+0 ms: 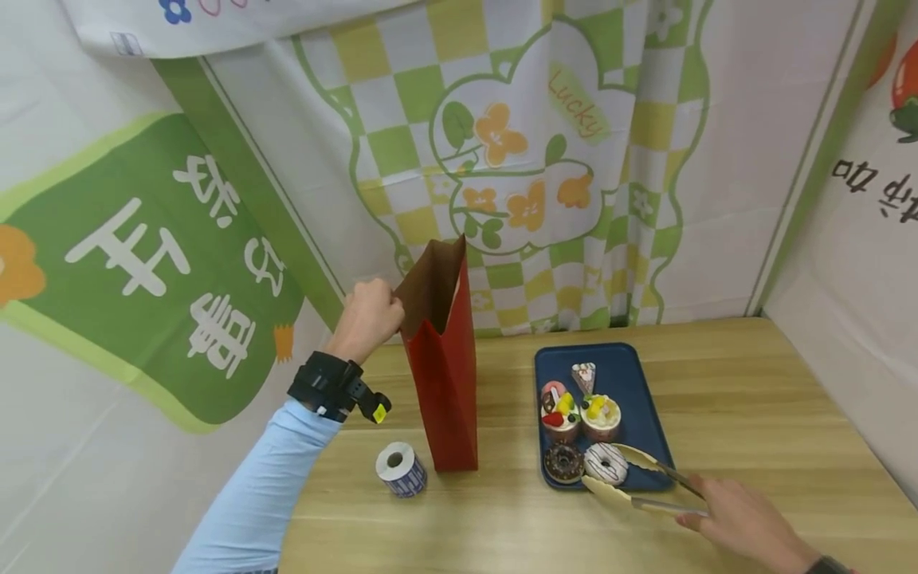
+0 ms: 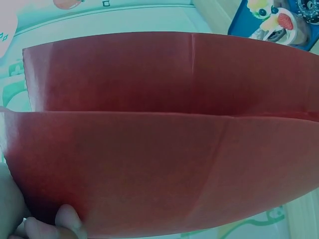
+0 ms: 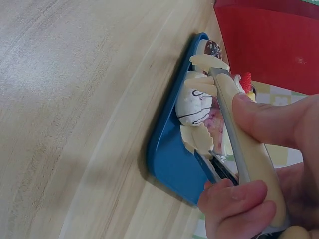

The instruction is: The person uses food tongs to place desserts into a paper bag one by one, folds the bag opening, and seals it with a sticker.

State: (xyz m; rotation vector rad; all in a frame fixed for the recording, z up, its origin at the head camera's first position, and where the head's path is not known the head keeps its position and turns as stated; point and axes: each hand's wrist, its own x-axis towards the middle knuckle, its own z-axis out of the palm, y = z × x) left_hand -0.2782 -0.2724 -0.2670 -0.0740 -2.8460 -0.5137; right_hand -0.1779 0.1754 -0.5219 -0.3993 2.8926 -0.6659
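Observation:
A tall red paper bag (image 1: 448, 383) stands upright on the table with its top open. My left hand (image 1: 369, 315) grips the bag's left rim; in the left wrist view the fingertips (image 2: 67, 219) press on the red paper (image 2: 124, 169). My right hand (image 1: 746, 518) holds a pair of food tongs (image 1: 670, 504), its thumb and fingers wrapped about the handles. The tongs' pale tips lie on either side of a white donut with dark stripes (image 1: 606, 464); whether they touch it I cannot tell. Beside it sits a chocolate donut (image 1: 563, 463).
A blue tray (image 1: 638, 379) carries the donuts, two fruit-topped cupcakes (image 1: 601, 414), a wedge-shaped cake piece (image 1: 584, 376) and a pink round treat (image 1: 554, 391). Left of the bag, a label roll (image 1: 401, 470) stands on the wooden table (image 1: 516, 526). Printed curtains hang behind.

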